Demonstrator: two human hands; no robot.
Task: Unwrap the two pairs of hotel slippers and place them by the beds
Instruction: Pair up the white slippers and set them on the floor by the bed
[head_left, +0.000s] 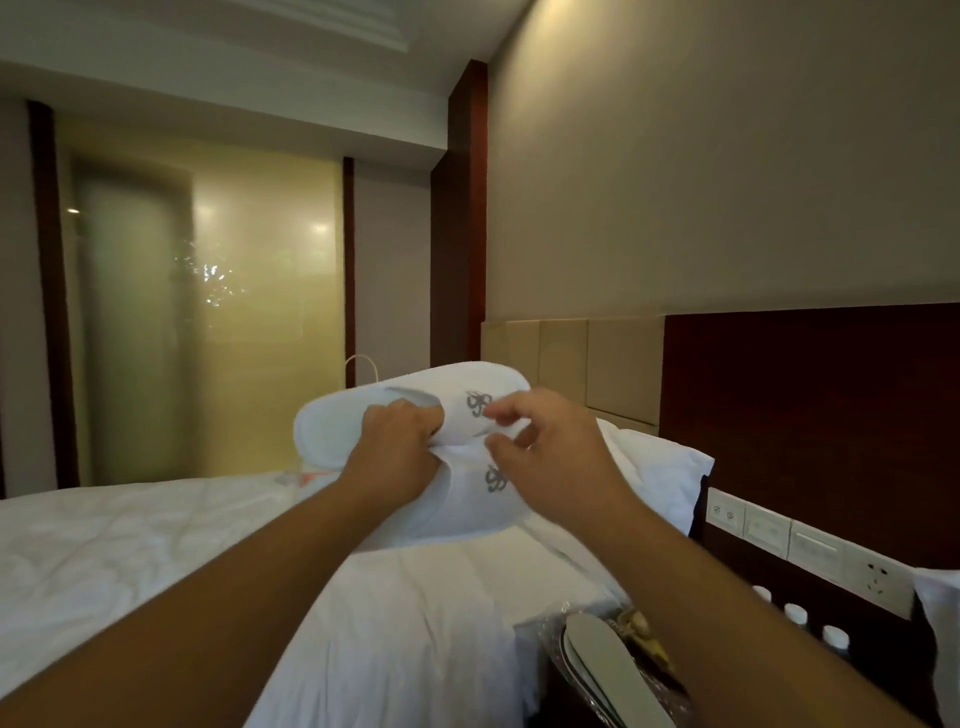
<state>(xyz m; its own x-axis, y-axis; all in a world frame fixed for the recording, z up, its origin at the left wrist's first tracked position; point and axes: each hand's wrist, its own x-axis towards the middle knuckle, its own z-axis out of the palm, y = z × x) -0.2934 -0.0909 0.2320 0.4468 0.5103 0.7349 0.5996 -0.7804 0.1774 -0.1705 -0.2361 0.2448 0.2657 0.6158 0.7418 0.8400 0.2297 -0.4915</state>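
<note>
I hold a pair of white hotel slippers with grey embroidered logos in the air above the white bed. My left hand grips the pair at the middle, fingers curled into the opening. My right hand pinches at the toe part beside the upper logo, its fingers half spread. A second pair of slippers lies in clear plastic wrap, sole side up, on the nightstand at the lower right.
A white pillow rests against the padded headboard. A dark wood panel carries switches and a socket. Small bottles stand below it. A frosted glass wall is beyond the bed.
</note>
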